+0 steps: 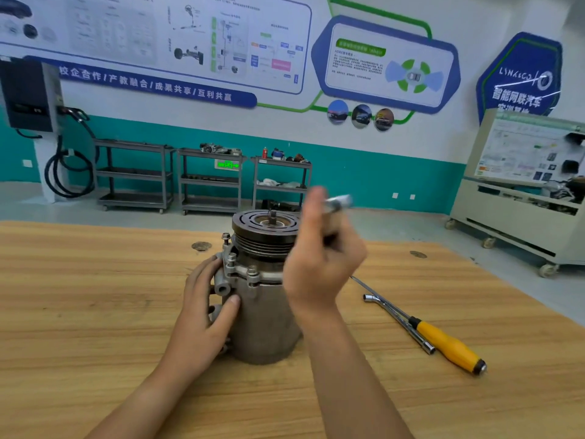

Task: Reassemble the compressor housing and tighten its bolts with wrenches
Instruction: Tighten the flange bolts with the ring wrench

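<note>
The left hand (205, 312) grips the side of the compressor (266, 318), with the thumb on its grey housing; the compressor stands upright in the middle of the wooden table (95, 312), with the grooved pulley (266, 231) on top and bolts (251, 274) in the flange; the right hand (319, 258), raised beside the pulley, has its fingers closed around a blurred silver tool (339, 202); to the right lie an L-shaped socket wrench (395, 315) and a yellow-handled screwdriver (449, 346), close together.

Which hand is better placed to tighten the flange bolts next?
Right, probably. The right hand grips a blurred silvery tool beside the top of the compressor, near its bolts. The left hand holds the compressor, steadying it on the table.
</note>
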`<state>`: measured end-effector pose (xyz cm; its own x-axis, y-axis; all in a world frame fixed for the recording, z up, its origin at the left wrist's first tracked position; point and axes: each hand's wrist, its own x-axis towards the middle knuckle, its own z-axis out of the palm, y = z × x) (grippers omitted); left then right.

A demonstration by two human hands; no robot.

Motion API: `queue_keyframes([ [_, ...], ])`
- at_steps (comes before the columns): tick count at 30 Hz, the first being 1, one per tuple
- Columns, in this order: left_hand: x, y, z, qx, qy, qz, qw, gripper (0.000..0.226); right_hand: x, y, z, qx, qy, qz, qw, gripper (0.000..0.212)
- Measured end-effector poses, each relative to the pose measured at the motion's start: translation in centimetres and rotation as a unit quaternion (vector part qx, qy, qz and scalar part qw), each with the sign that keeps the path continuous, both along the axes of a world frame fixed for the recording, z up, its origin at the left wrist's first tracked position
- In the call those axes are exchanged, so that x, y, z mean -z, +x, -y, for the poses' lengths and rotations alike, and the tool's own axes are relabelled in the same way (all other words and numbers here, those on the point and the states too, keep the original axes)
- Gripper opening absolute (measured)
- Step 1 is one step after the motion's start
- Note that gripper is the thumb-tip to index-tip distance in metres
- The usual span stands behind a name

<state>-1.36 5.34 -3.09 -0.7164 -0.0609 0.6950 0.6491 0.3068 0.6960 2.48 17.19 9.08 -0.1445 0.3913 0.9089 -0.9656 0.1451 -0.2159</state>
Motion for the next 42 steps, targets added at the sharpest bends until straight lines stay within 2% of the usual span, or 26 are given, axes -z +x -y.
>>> queue_keyframes([
  [1, 0.2, -0.2, 0.0, 0.003, -0.005, 0.01, 1.0, 0.057, -1.4, 0.7, -0.9, -0.076, -0.087, 0.037, 0.993, 0.044],
  [3, 0.3, -0.5, 0.1, -0.004, -0.013, 0.008, 1.0, 0.055, -3.6, 1.3, -3.7, -0.194, -0.229, 0.084, 0.95, 0.053],
  [5, 0.3, -0.5, 0.1, -0.009, -0.009, 0.009, 1.0, 0.053, -4.5, 0.8, -7.3, -0.293, -0.305, 0.09, 0.902, 0.056],
  [8, 0.4, -0.6, 0.2, -0.002, -0.015, 0.013, 1.0, 0.059, -4.8, -1.5, -10.6, -0.339, -0.369, 0.188, 0.845, 0.056],
  [10, 0.3, -0.6, 0.2, 0.0, -0.015, 0.013, 1.0, 0.06, -3.8, -3.5, -11.4, -0.359, -0.395, 0.251, 0.808, 0.051],
  [13, 0.4, -0.6, 0.2, 0.002, -0.018, 0.001, 1.0, 0.055, -2.7, -5.9, -11.9, -0.38, -0.403, 0.31, 0.772, 0.048],
  [20, 0.3, -0.6, 0.3, -0.006, -0.02, 0.004, 1.0, 0.053, -1.6, -9.8, -12.8, -0.435, -0.371, 0.439, 0.693, 0.058],
  [22, 0.4, -0.5, 0.3, -0.003, -0.019, 0.001, 1.0, 0.051, -0.8, -10.6, -12.6, -0.453, -0.372, 0.454, 0.671, 0.052],
  [25, 0.4, -0.5, 0.3, 0.001, -0.018, 0.0, 1.0, 0.055, 0.5, -10.9, -12.7, -0.478, -0.404, 0.429, 0.651, 0.051],
  [27, 0.4, -0.4, 0.3, 0.002, -0.017, 0.001, 1.0, 0.05, 1.2, -10.4, -13.2, -0.479, -0.425, 0.397, 0.658, 0.059],
  [29, 0.2, -0.3, 0.2, 0.0, -0.019, 0.004, 1.0, 0.052, 1.4, -9.2, -13.4, -0.461, -0.439, 0.363, 0.681, 0.059],
  [33, 0.1, -0.1, 0.1, 0.003, -0.015, 0.013, 1.0, 0.051, 2.3, -5.4, -12.8, -0.393, -0.434, 0.263, 0.767, 0.051],
  [36, 0.0, 0.1, 0.0, 0.006, -0.01, 0.013, 1.0, 0.049, 3.6, -2.2, -11.7, -0.349, -0.36, 0.204, 0.841, 0.054],
  [42, 0.0, 0.3, -0.3, 0.006, -0.002, 0.018, 1.0, 0.051, 5.9, 1.3, -9.3, -0.212, -0.121, 0.149, 0.958, 0.039],
])
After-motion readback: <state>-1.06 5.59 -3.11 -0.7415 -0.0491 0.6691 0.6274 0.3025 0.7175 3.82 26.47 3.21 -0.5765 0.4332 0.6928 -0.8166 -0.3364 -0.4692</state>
